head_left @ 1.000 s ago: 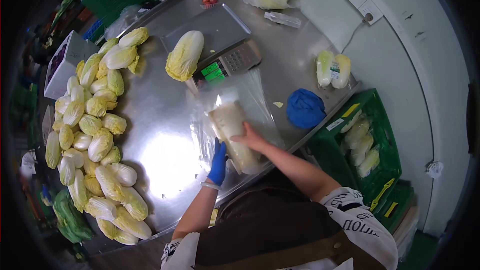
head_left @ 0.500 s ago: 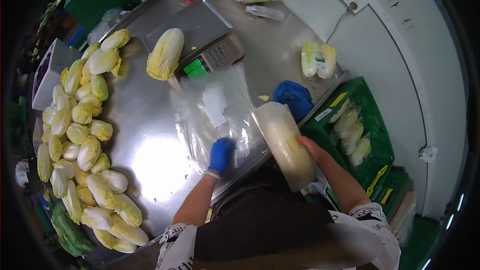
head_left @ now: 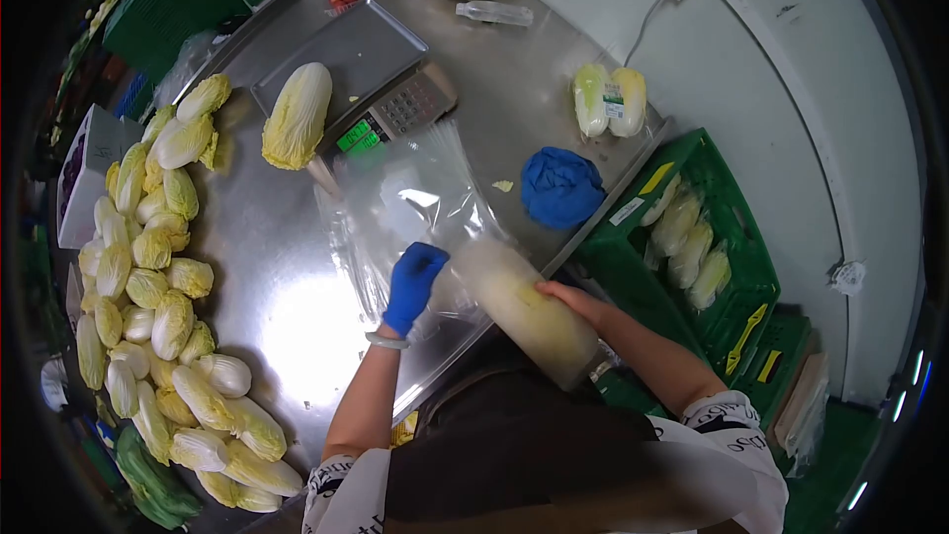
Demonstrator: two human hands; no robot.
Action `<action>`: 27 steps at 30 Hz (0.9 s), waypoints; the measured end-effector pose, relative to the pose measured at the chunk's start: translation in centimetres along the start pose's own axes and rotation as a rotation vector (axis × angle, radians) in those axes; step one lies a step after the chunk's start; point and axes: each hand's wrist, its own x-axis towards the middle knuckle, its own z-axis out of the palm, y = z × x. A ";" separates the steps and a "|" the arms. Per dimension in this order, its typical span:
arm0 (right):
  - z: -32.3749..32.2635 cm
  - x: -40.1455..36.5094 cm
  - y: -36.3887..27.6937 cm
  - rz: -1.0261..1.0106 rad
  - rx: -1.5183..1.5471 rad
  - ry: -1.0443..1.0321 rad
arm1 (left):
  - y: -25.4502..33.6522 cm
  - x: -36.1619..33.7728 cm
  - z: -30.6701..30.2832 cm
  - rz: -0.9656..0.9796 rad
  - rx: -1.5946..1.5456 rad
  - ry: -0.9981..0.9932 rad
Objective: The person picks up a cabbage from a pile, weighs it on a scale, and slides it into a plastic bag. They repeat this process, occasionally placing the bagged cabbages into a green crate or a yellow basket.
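Observation:
In the head view, my right hand (head_left: 578,305) grips the side of a bagged napa cabbage (head_left: 524,307), a fat, pale yellow bundle in cloudy plastic. It lies tilted over the table's front edge, its far end overlapping a stack of clear plastic bags (head_left: 395,203). My left hand (head_left: 414,282), in a blue glove, is over the stack with its fingers drawn together close to the bundle's far end. I cannot tell what its fingertips hold. Behind the stack stands a scale (head_left: 390,109) with a lit green display. A bare napa cabbage (head_left: 298,117) lies across its left edge.
Many napa cabbages (head_left: 148,287) are heaped along the table's left side. A crumpled blue bundle (head_left: 561,188) and a wrapped cabbage pair (head_left: 609,102) lie at right. A green crate (head_left: 618,242) beside the table holds several bagged cabbages. A plastic bottle (head_left: 494,13) lies behind.
The bagged cabbage has swung left, its far end now over the bag stack near my left hand. My left hand has risen slightly from the bags. The whole view has shifted a little.

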 end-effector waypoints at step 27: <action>18.8 -5.4 0.2 -1.158 -1.530 0.089 | 11.3 -14.9 -3.5 -0.864 -0.743 0.113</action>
